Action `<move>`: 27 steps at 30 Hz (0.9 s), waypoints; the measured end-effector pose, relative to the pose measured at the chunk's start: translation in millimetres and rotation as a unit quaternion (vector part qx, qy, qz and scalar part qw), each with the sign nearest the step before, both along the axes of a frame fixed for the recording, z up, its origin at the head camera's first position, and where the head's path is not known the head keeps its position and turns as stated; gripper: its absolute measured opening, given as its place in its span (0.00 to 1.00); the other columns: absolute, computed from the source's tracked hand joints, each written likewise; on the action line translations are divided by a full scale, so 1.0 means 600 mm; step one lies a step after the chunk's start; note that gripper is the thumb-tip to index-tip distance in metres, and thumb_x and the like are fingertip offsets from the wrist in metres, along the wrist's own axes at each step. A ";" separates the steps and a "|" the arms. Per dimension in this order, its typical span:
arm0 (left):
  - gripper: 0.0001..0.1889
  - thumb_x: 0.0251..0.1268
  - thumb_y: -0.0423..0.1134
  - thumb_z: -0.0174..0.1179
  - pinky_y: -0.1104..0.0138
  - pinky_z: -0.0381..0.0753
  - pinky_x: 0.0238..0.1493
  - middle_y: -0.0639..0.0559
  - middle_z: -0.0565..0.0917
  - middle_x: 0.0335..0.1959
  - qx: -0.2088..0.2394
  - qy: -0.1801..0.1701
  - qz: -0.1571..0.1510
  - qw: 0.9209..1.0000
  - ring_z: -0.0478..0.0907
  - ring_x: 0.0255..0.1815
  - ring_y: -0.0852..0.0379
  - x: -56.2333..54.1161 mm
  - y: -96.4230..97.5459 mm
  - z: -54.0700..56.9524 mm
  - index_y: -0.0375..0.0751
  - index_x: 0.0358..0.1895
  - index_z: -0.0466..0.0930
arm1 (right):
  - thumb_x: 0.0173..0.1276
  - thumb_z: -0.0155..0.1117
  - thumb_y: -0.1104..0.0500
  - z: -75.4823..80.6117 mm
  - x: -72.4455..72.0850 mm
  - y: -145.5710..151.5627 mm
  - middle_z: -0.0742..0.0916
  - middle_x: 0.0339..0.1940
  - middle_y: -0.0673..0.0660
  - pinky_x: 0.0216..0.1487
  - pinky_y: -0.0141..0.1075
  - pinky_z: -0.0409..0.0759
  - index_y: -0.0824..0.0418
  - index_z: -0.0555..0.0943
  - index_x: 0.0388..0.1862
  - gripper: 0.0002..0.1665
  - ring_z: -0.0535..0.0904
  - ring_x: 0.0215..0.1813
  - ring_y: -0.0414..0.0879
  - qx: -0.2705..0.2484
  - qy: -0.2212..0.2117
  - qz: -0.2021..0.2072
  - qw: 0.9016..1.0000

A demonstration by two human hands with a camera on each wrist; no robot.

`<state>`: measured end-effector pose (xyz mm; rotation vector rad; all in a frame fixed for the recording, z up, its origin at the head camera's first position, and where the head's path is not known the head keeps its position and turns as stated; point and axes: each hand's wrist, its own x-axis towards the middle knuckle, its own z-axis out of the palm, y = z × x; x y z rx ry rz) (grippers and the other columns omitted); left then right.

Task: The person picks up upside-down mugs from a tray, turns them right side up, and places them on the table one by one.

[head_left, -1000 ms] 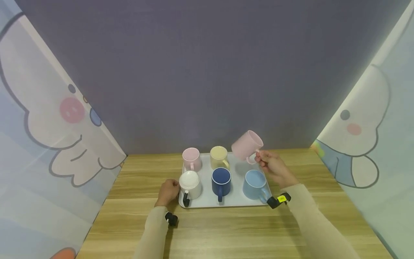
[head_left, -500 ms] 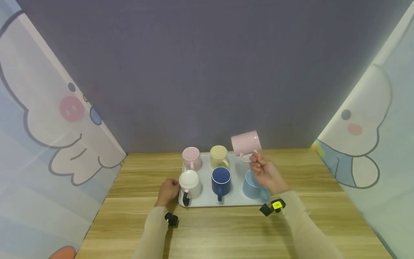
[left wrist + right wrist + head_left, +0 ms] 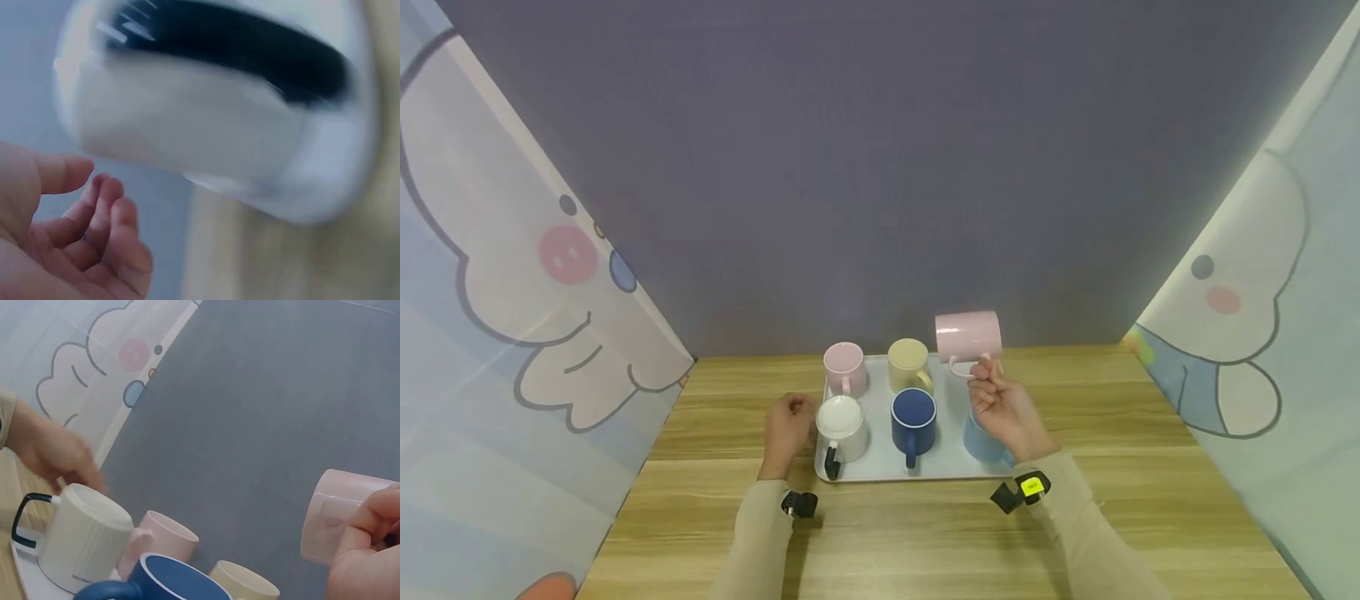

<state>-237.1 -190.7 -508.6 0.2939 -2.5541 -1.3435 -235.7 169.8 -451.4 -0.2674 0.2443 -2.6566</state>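
My right hand (image 3: pixel 1009 417) pinches the handle of a pink mug (image 3: pixel 967 335) and holds it sideways above the back right of a white tray (image 3: pixel 876 468). Below that hand, partly hidden, a light blue mug (image 3: pixel 979 443) stands at the tray's front right. My left hand (image 3: pixel 787 429) is just left of a white mug (image 3: pixel 844 427) with a black handle. In the left wrist view its fingers (image 3: pixel 125 240) are loosely bent, apart from the blurred mug, and hold nothing. The white mug looks bottom-up in the right wrist view.
A navy mug (image 3: pixel 913 423) stands at the tray's front middle. Behind are a yellow mug (image 3: pixel 908 367) and another pink mug (image 3: pixel 844 371). A grey wall (image 3: pixel 880 183) rises behind the wooden table (image 3: pixel 895 542), with printed cartoon panels on both sides.
My right hand has moved left and turned, bringing the pink mug from a tilt to level on its side. The left hand has lifted slightly from beside the tray's left edge.
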 end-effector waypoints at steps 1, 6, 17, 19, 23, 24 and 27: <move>0.12 0.73 0.36 0.59 0.63 0.78 0.37 0.37 0.86 0.37 0.009 0.019 0.001 1.000 0.82 0.38 0.47 0.002 0.008 0.013 0.29 0.46 0.85 | 0.86 0.36 0.57 0.000 0.001 -0.002 0.79 0.30 0.56 0.32 0.23 0.51 0.62 0.71 0.40 0.17 0.53 0.30 0.36 -0.009 -0.001 0.004 1.000; 0.09 0.72 0.34 0.62 0.70 0.73 0.33 0.42 0.85 0.31 0.087 0.070 -0.032 0.993 0.76 0.30 0.57 0.014 0.071 0.070 0.30 0.42 0.86 | 0.85 0.38 0.61 -0.001 0.008 -0.020 0.77 0.32 0.57 0.32 0.24 0.52 0.63 0.71 0.40 0.14 0.53 0.31 0.37 -0.067 0.005 0.034 0.997; 0.11 0.77 0.42 0.58 0.71 0.74 0.33 0.59 0.85 0.32 0.419 -0.058 -0.208 0.882 0.77 0.34 0.61 0.032 0.210 0.094 0.39 0.45 0.86 | 0.84 0.39 0.59 -0.001 0.032 -0.079 0.77 0.32 0.54 0.29 0.23 0.56 0.61 0.71 0.40 0.14 0.56 0.28 0.36 -0.041 0.033 0.036 0.998; 0.10 0.78 0.43 0.57 0.72 0.74 0.33 0.61 0.84 0.33 0.469 -0.072 -0.224 0.852 0.76 0.34 0.63 0.033 0.219 0.097 0.45 0.41 0.86 | 0.84 0.38 0.58 -0.002 0.036 -0.086 0.77 0.32 0.53 0.29 0.22 0.56 0.60 0.71 0.40 0.14 0.58 0.28 0.36 -0.026 0.040 0.036 0.998; 0.13 0.81 0.44 0.51 0.75 0.71 0.31 0.61 0.82 0.34 0.570 -0.099 -0.251 0.776 0.72 0.32 0.66 0.035 0.227 0.100 0.47 0.38 0.83 | 0.85 0.37 0.56 -0.003 0.041 -0.094 0.79 0.33 0.52 0.30 0.21 0.57 0.58 0.72 0.40 0.16 0.63 0.28 0.35 0.001 0.054 0.040 0.998; 0.13 0.82 0.43 0.50 0.75 0.69 0.31 0.61 0.81 0.34 0.593 -0.106 -0.257 0.756 0.71 0.31 0.66 0.036 0.227 0.100 0.46 0.39 0.83 | 0.85 0.36 0.56 -0.004 0.042 -0.095 0.79 0.34 0.51 0.30 0.21 0.58 0.58 0.72 0.40 0.16 0.64 0.28 0.34 0.006 0.058 0.041 0.997; 0.15 0.83 0.43 0.46 0.77 0.64 0.28 0.59 0.80 0.34 0.640 -0.118 -0.269 0.710 0.67 0.28 0.67 0.040 0.229 0.101 0.45 0.39 0.80 | 0.86 0.33 0.55 -0.004 0.043 -0.095 0.80 0.34 0.51 0.30 0.21 0.60 0.58 0.72 0.41 0.19 0.70 0.28 0.35 0.017 0.065 0.043 0.997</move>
